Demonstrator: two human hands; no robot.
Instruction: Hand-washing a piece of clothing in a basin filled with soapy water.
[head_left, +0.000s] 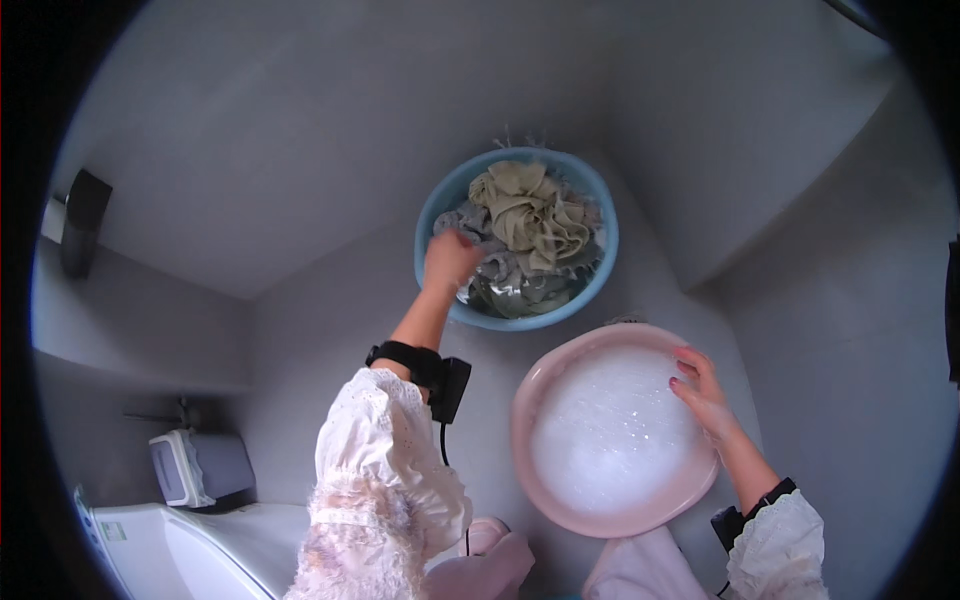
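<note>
A blue plastic basin (426, 247) on the floor holds water and wet clothes: a khaki cloth (529, 214) heaped on top, grey pieces and a greenish one lower down. My left hand (451, 259) is at the basin's left side, over the grey cloth (471, 217); whether its curled fingers grip any of it I cannot tell. Nearer to me is a pink plastic basin (529, 472) filled with white suds (615, 427). At its right rim is my right hand (701, 394), fingers apart and holding nothing.
Grey walls meet in a corner behind the blue basin. A floor drain (626, 319) shows partly behind the pink basin. At the lower left are a grey-and-white bin (217, 465) and a white toilet (225, 544). A pink shoe (484, 536) is below, near the pink basin.
</note>
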